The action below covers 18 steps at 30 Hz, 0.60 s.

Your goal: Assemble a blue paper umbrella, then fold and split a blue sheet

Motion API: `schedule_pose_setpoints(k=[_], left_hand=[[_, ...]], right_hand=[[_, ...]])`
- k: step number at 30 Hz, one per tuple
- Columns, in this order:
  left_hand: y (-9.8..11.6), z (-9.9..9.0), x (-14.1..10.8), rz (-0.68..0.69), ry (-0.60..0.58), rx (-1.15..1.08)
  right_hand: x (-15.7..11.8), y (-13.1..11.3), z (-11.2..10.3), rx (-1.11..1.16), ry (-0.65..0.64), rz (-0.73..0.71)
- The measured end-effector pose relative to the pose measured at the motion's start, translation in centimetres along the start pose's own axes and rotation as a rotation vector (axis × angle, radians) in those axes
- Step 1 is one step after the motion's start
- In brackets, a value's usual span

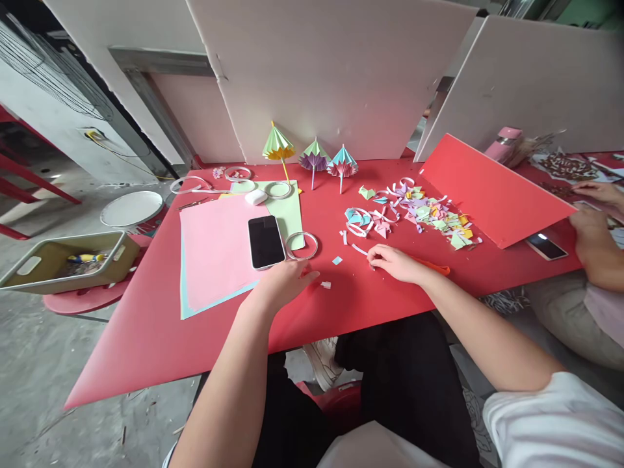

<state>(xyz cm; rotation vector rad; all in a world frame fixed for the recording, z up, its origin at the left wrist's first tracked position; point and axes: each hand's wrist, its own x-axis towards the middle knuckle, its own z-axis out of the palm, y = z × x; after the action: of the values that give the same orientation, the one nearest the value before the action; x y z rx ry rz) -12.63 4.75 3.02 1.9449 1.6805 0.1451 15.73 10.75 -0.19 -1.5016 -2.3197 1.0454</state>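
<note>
My left hand is open and low over the red table, thumb apart from the fingers. It is beside a black-screened phone and a roll of white tape. The fingers of my right hand are closed at the tabletop, where a thin pale paper strip meets the fingertips. An orange-handled tool lies partly hidden behind my right wrist. Between the hands are a small blue paper piece and a white scrap. Folded paper pieces and curled strips lie beyond the right hand.
Three paper umbrellas stand at the back. Pink sheets cover blue and green ones at left. A large scrap heap borders a leaning red board. Another person's hand is at right; a bin stands left.
</note>
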Motion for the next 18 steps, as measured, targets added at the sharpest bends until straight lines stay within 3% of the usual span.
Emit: schedule_pose_setpoints(k=[7, 13, 18], left_hand=[[0.5, -0.3, -0.1, 0.005, -0.005, 0.068], [0.7, -0.5, -0.3, 0.017, -0.015, 0.088], [0.4, -0.5, -0.4, 0.011, 0.006, 0.083]], right_hand=[[1.8, -0.5, 0.4, 0.305, 0.087, -0.039], [5.1, -4.0, 2.2, 0.089, 0.001, -0.104], [6.5, -5.4, 2.1, -0.006, -0.085, -0.170]])
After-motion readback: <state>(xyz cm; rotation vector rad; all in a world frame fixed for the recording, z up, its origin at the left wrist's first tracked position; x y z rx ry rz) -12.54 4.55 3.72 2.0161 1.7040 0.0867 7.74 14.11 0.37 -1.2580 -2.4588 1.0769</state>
